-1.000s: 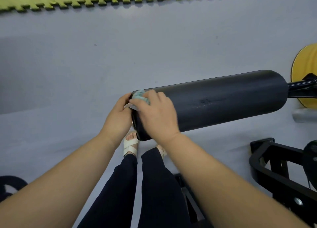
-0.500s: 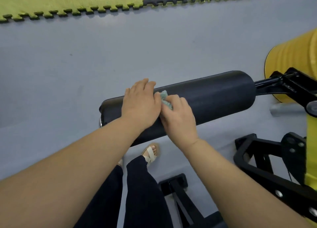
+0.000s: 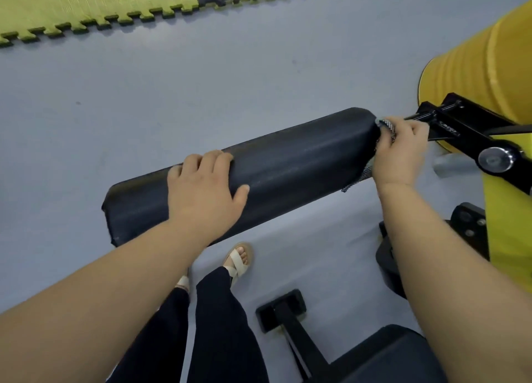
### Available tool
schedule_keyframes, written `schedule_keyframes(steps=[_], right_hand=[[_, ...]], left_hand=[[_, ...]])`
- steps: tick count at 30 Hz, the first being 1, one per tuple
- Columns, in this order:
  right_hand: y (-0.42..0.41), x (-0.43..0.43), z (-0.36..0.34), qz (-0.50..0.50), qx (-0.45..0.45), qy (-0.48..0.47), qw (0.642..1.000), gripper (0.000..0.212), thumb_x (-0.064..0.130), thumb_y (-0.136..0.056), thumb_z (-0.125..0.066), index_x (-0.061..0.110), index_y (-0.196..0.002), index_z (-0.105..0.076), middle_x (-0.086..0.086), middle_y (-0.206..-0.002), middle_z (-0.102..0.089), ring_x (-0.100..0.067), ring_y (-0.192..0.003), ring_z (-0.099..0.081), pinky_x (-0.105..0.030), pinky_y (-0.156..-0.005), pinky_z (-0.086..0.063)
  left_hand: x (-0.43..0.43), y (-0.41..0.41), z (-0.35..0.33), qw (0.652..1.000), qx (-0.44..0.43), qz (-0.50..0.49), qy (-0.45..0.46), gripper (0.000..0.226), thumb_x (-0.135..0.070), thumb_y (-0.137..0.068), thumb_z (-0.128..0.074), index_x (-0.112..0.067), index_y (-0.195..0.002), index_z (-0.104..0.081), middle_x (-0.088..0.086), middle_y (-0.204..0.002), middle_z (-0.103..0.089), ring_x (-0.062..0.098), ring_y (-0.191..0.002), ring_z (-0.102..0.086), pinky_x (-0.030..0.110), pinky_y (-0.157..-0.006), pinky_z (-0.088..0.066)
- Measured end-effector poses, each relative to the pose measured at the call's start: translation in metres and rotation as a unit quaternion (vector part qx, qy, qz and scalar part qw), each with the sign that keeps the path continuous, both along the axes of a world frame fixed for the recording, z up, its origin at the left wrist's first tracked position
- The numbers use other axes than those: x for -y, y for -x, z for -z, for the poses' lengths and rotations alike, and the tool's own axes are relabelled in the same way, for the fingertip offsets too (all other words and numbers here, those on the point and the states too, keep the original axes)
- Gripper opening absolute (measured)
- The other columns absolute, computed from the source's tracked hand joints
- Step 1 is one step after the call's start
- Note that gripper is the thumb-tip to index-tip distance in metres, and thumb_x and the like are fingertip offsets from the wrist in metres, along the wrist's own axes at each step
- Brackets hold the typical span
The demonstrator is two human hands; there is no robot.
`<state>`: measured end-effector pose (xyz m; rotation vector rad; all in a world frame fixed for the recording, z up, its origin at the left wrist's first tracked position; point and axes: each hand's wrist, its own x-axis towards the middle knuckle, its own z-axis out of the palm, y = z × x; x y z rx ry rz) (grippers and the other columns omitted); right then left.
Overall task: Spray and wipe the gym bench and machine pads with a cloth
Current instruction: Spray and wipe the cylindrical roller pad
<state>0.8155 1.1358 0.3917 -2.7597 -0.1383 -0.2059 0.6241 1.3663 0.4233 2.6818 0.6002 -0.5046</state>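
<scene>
A black cylindrical roller pad [image 3: 288, 163] runs across the middle of the head view, fixed at its right end to a black metal arm [image 3: 472, 134]. My left hand [image 3: 204, 192] lies over the pad left of its middle, fingers curled over the top and thumb spread along the near side. My right hand [image 3: 400, 152] grips a grey-green cloth [image 3: 385, 124] and presses it against the pad's right end. A corner of the cloth hangs below the hand. No spray bottle is in view.
A yellow machine frame [image 3: 483, 62] stands at the right. A black pad [image 3: 397, 354] and black floor bar [image 3: 290, 316] lie at the bottom right. Grey floor surrounds the roller; yellow and dark puzzle mats [image 3: 95, 5] line the far edge. My sandalled feet [image 3: 239, 258] stand under the pad.
My right hand slid the cloth along the roller from near its middle to its right end. My left hand stayed on the pad. The camera view shifted right.
</scene>
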Motion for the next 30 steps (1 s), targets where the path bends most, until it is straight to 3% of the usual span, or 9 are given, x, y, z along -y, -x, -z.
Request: schedule_keyframes(steps=[6,9,11,13,16,19,22,26,30], right_hand=[[0.102,-0.077,0.001,-0.154,0.025,-0.045,0.987,0.017,0.015,-0.084,-0.056,0.012,-0.092,-0.070,-0.017,-0.100,-0.059,-0.036,-0.075,-0.055,-0.036,-0.070,-0.046],[0.157,-0.108,-0.002,-0.293,-0.008,-0.045,0.955,0.023,0.019,-0.083,-0.052,0.017,-0.096,-0.071,-0.012,-0.096,-0.061,-0.029,-0.069,-0.051,-0.028,-0.060,-0.043],[0.157,-0.104,-0.006,-0.339,-0.038,-0.076,0.937,0.025,0.019,-0.085,-0.052,0.018,-0.103,-0.069,-0.011,-0.096,-0.061,-0.028,-0.073,-0.052,-0.030,-0.063,-0.044],[0.132,-0.083,-0.012,-0.318,-0.010,-0.094,0.943,0.024,0.017,-0.086,-0.052,0.020,-0.109,-0.062,-0.012,-0.097,-0.063,-0.027,-0.081,-0.051,-0.031,-0.073,-0.038],[0.069,-0.044,-0.020,-0.128,0.049,-0.098,0.986,0.032,0.020,-0.089,-0.053,0.005,-0.116,-0.060,-0.017,-0.108,-0.063,-0.021,-0.097,-0.047,-0.033,-0.085,-0.034],[0.022,-0.024,-0.017,-0.006,-0.004,-0.071,0.997,0.033,0.022,-0.094,-0.052,0.002,-0.120,-0.059,-0.018,-0.119,-0.058,-0.031,-0.112,-0.049,-0.033,-0.096,-0.034],[0.025,-0.044,-0.005,-0.016,-0.052,-0.074,0.996,0.023,0.013,-0.094,-0.050,0.004,-0.110,-0.064,-0.013,-0.117,-0.063,-0.031,-0.113,-0.055,-0.027,-0.096,-0.036],[0.078,-0.094,-0.005,-0.063,-0.035,-0.059,0.996,0.021,0.008,-0.090,-0.050,0.014,-0.096,-0.069,-0.007,-0.105,-0.067,-0.031,-0.097,-0.060,-0.037,-0.081,-0.041],[0.128,-0.129,-0.002,-0.255,-0.036,-0.097,0.961,0.025,0.007,-0.084,-0.047,0.006,-0.093,-0.070,-0.011,-0.097,-0.070,-0.030,-0.097,-0.065,-0.032,-0.102,-0.030]], left_hand=[[0.019,0.040,0.002,0.996,0.042,0.066,-0.036,0.063,-0.032,-0.065,-0.072,-0.007,-0.122,-0.057,0.012,-0.129,-0.055,0.035,-0.110,-0.052,0.048,-0.087,-0.039],[0.021,0.047,-0.002,0.994,0.092,0.057,-0.014,0.046,-0.024,-0.069,-0.062,-0.008,-0.112,-0.061,0.009,-0.124,-0.059,0.032,-0.108,-0.053,0.045,-0.085,-0.040],[0.013,0.049,-0.006,0.989,0.135,0.029,0.043,0.040,-0.025,-0.073,-0.046,-0.009,-0.107,-0.062,0.006,-0.118,-0.062,0.028,-0.105,-0.055,0.042,-0.084,-0.045],[-0.001,0.052,-0.007,0.981,0.173,-0.015,0.091,0.042,-0.027,-0.076,-0.038,-0.011,-0.107,-0.061,0.004,-0.115,-0.062,0.026,-0.106,-0.053,0.040,-0.089,-0.043],[-0.019,0.052,-0.005,0.981,0.169,-0.067,0.069,0.041,-0.027,-0.077,-0.041,-0.012,-0.110,-0.060,0.005,-0.119,-0.059,0.029,-0.110,-0.049,0.041,-0.093,-0.038],[-0.024,0.049,0.000,0.988,0.122,-0.085,0.044,0.047,-0.027,-0.077,-0.047,-0.009,-0.119,-0.058,0.010,-0.126,-0.056,0.034,-0.118,-0.045,0.049,-0.097,-0.036],[-0.023,0.047,0.006,0.995,0.074,-0.067,0.033,0.045,-0.028,-0.085,-0.050,-0.009,-0.126,-0.055,0.011,-0.132,-0.053,0.034,-0.122,-0.045,0.049,-0.102,-0.033],[-0.019,0.048,0.010,0.997,0.050,-0.058,0.025,0.047,-0.027,-0.086,-0.060,-0.009,-0.129,-0.052,0.013,-0.135,-0.051,0.035,-0.123,-0.045,0.049,-0.105,-0.031],[-0.019,0.049,0.007,0.996,0.054,-0.063,0.029,0.046,-0.028,-0.086,-0.054,-0.008,-0.128,-0.053,0.013,-0.134,-0.052,0.036,-0.122,-0.046,0.050,-0.105,-0.032]])
